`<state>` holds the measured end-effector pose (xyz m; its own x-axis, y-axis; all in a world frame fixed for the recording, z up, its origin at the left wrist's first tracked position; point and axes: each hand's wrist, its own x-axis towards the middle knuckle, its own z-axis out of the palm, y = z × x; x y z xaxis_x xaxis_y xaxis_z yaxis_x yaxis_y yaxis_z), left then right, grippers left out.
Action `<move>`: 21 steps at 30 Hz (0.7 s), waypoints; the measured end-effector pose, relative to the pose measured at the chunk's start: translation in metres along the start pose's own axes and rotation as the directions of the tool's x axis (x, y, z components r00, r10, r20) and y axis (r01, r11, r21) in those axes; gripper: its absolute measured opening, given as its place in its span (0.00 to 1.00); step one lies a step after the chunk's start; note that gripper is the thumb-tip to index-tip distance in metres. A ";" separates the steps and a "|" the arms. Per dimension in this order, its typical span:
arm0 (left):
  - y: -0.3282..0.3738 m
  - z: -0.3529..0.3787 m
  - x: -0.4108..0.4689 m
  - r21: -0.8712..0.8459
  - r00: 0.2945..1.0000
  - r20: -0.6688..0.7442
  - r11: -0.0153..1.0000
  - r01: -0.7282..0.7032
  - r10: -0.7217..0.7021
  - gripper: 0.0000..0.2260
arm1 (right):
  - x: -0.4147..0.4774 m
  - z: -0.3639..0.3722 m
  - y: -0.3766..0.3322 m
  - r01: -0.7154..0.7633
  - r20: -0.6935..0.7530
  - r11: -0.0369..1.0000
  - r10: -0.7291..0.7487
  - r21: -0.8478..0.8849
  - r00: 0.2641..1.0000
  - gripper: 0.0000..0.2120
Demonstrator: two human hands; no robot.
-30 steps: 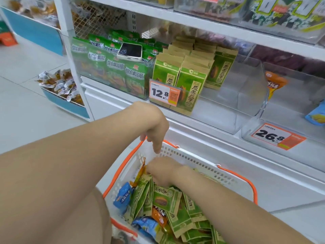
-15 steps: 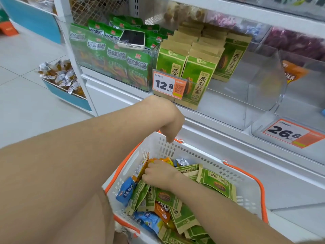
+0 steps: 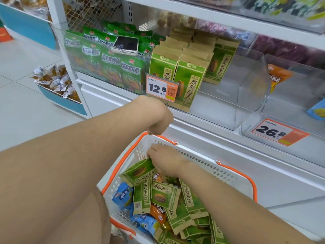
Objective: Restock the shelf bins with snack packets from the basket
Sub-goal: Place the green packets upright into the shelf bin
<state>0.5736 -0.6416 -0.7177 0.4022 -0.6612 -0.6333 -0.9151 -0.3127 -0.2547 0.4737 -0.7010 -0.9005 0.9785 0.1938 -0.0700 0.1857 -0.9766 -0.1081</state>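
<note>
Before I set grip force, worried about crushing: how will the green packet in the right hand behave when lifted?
Probably light: the right hand pinches the green packet by one edge. Likely fairly stiff, as it looks flat though tilted. Its matte paper look suggests little slip.

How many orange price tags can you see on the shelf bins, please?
2. The 12.8 tag hangs on the front of the bin holding green seed packets; the 26.8 tag is on the sparsely filled bin to its right. More may lie outside the frame.
</note>
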 end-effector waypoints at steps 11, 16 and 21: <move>-0.021 -0.016 -0.031 -0.311 0.999 -0.021 0.949 -0.049 0.045 0.15 | -0.037 -0.129 0.020 -0.199 -0.469 0.979 0.153 -0.049 0.870 0.11; -0.017 -0.031 -0.044 -0.812 0.951 -0.296 0.501 -0.300 0.090 0.09 | -0.052 -0.200 0.038 -0.275 -0.645 0.961 0.186 -0.039 0.742 0.11; 0.004 -0.049 -0.046 -0.885 0.883 -0.466 0.022 -0.466 -0.051 0.09 | -0.065 -0.256 0.056 -0.203 -0.741 0.953 0.304 0.226 0.599 0.13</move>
<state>0.5525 -0.6460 -0.6532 0.4160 -0.8858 -0.2056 -0.1816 -0.3025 0.9357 0.4436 -0.7916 -0.6485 0.7084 -0.2493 0.6603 -0.0420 -0.9488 -0.3132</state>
